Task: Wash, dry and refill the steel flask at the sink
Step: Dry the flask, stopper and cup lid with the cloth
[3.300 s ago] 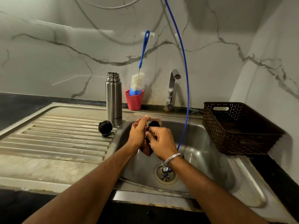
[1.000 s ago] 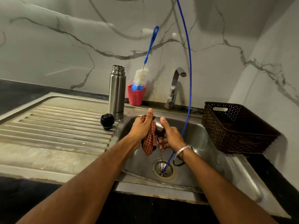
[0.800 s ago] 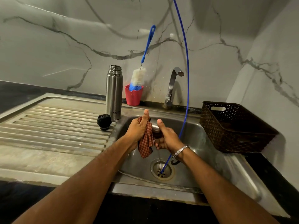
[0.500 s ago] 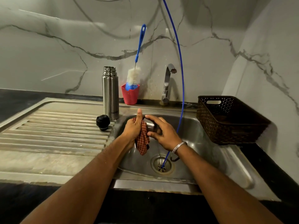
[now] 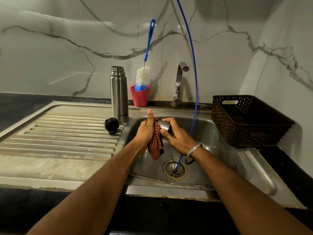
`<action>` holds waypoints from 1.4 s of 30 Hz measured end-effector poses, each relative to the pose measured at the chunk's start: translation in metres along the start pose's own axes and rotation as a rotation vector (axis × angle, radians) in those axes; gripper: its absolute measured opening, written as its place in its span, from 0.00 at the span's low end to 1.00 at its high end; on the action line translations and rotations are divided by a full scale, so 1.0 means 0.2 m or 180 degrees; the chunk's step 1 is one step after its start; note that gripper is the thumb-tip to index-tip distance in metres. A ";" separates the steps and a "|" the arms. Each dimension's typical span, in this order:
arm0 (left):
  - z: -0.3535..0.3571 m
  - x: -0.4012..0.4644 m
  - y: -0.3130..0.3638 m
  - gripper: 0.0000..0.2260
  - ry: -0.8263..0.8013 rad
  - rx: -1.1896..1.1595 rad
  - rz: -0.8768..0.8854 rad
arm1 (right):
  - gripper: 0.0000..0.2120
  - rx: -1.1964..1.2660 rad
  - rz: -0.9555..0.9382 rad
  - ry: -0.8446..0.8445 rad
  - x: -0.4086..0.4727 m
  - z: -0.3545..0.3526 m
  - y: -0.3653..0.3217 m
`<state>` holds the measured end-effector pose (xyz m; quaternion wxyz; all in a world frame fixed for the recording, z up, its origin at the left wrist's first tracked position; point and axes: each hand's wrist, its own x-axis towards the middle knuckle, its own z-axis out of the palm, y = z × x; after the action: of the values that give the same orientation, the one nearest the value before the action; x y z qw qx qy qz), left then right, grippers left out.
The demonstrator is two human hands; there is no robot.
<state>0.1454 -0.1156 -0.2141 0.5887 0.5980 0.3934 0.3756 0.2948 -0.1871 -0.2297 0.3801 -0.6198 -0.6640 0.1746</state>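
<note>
I see the sink point(image 5: 211, 133), then the steel flask point(image 5: 119, 97) upright, uncapped on its drainboard. My left hand point(image 5: 146, 131) has its grip around a checked cloth point(image 5: 156, 143); my right hand point(image 5: 177, 134) grasps the steel cup point(image 5: 164, 124).

The flask point(image 5: 119, 95) is bare silver steel with small dark lettering low on its side; its stopper point(image 5: 111, 125) is black. The cloth point(image 5: 156, 143) is checked in red-orange and pale squares, beside a silver steel cup point(image 5: 164, 124). The bottle brush point(image 5: 143, 77) has a blue handle, white bristles and a blue tip, in a red cup point(image 5: 140, 96). The hose point(image 5: 194, 78) is blue. The basket point(image 5: 247, 122) on the right is dark brown with a perforated weave pattern. The far wall point(image 5: 59, 53) is grey-white marble with dark veins. The worktop point(image 5: 15, 106) is black; the sink point(image 5: 211, 133) is dull grey steel.
</note>
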 end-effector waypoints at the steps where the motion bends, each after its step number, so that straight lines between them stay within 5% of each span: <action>1: 0.00 0.00 0.00 0.35 -0.0006 0.0039 -0.0020 | 0.20 -0.0049 0.0006 -0.0009 0.00 0.00 0.00; 7: 0.00 -0.01 0.03 0.44 -0.0031 -0.0068 -0.0010 | 0.17 0.0661 0.0406 0.0024 -0.02 0.01 -0.06; 13: 0.01 -0.01 0.01 0.40 -0.0065 0.0064 0.0126 | 0.20 -0.0560 0.0037 0.0162 -0.02 0.00 -0.02; 17: 0.02 0.00 0.01 0.40 -0.0064 0.0101 0.0253 | 0.20 0.1787 0.1086 0.0293 0.01 0.05 -0.11; 22: -0.01 0.01 0.00 0.35 -0.0112 0.0188 0.0240 | 0.28 0.3382 0.1891 -0.0668 0.00 0.05 -0.10; 27: -0.02 -0.01 0.02 0.35 -0.0102 0.0093 -0.0007 | 0.29 0.2538 0.1693 -0.0231 0.00 0.09 -0.14; 33: -0.04 0.02 0.00 0.34 -0.0089 0.0262 -0.0246 | 0.11 0.1108 0.0411 0.0440 0.01 0.06 -0.09; 39: 0.00 0.01 -0.01 0.37 -0.0049 -0.0116 -0.0124 | 0.31 0.1582 0.1795 0.0033 -0.01 0.04 -0.11; 42: 0.01 0.00 0.01 0.31 -0.0028 -0.0184 -0.0040 | 0.31 0.2281 0.1756 0.0071 0.00 0.03 -0.13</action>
<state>0.1474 -0.1168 -0.2131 0.6098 0.5798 0.3836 0.3805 0.2723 -0.1892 -0.2151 0.5171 -0.6048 -0.3675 0.4815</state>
